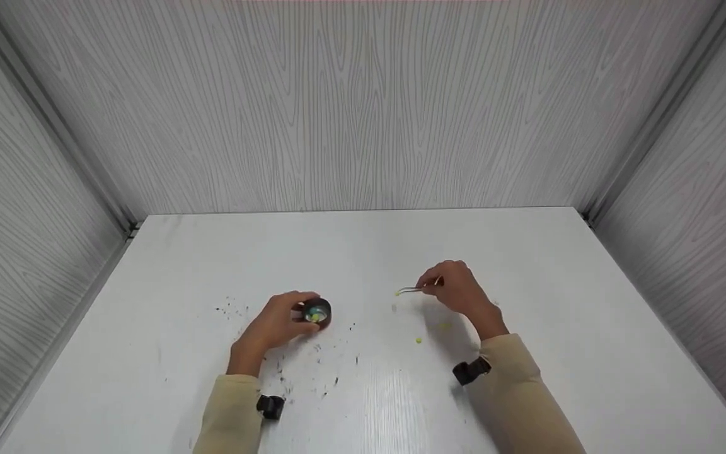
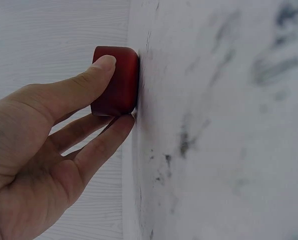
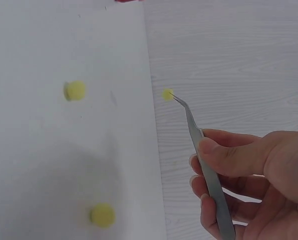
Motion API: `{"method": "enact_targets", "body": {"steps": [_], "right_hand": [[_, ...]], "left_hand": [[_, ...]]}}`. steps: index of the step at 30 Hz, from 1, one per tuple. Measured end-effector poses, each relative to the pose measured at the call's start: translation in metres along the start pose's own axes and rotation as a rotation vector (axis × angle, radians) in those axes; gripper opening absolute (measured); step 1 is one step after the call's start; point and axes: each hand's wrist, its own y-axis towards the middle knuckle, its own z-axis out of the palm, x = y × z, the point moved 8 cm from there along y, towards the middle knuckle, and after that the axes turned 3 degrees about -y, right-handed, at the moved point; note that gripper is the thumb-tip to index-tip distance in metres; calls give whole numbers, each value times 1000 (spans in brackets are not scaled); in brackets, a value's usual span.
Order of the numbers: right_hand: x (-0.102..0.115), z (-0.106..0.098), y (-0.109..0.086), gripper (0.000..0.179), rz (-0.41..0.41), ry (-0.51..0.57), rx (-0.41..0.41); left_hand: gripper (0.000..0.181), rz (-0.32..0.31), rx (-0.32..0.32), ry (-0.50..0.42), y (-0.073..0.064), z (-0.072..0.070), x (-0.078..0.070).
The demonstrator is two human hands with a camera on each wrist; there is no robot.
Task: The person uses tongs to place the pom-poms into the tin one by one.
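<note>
My left hand (image 1: pixel 281 320) grips a small round cup (image 1: pixel 327 309) between thumb and fingers. It looks dark red in the left wrist view, where the cup (image 2: pixel 118 82) stands against the table. Inside it, yellow-green balls (image 1: pixel 315 318) show through the opening, which is tilted towards the head camera. Over the table to the right, my right hand (image 1: pixel 460 291) pinches steel tweezers (image 3: pixel 210 175) with bent tips. A small yellow ball (image 3: pixel 167 94) sits at the tweezer tips, above the tabletop.
Two more yellow balls, a nearer one (image 1: pixel 418 340) and one in the arm's shadow (image 1: pixel 443 326), lie on the white table (image 1: pixel 363 252). Dark smudges and specks (image 1: pixel 336 381) mark the surface around the left hand. Wood-grain panels (image 1: pixel 363 107) enclose the back and both sides.
</note>
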Motion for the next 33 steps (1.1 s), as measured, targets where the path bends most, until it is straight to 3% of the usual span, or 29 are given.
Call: {"method": "enact_targets", "body": {"steps": [11,21,33], "right_hand": [[38,28,15,13,-67,-1,36],[66,53,21,15,-47,15,83],[86,72,25,15,-106,9,87]], "left_hand": [[55,16,6,13,0,-1,0],[53,33,5,11,0,0,-3],[56,-22,2,14,1,0,2]]}}
